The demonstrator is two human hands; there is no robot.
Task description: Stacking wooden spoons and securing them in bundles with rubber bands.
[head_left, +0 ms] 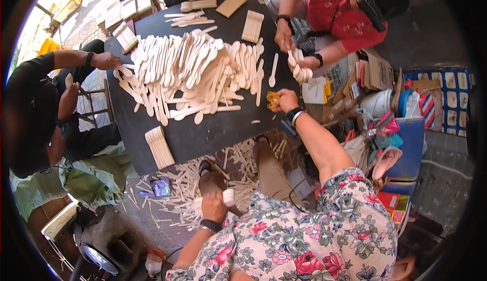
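Note:
My right hand (pixel 287 100) reaches out to the near right edge of the black table (pixel 203 134), its fingers closed on a small clump of yellow rubber bands (pixel 272 101). Down by my lap, my left hand (pixel 213 206) grips a short bundle of pale wooden spoons (pixel 229 197) held crosswise. A large loose pile of wooden spoons (pixel 193 70) covers the middle of the table, beyond my right hand. My knees and shoes show under the table edge.
A person in red (pixel 345 12) at the far right holds a spoon bundle (pixel 299 69). A person in black (pixel 30 108) on the left rests a hand (pixel 104 60) at the pile. A tied stack (pixel 160 146) lies near the front edge. Spoons litter the floor (pixel 177 184). Boxes and a blue tub (pixel 411 149) crowd the right.

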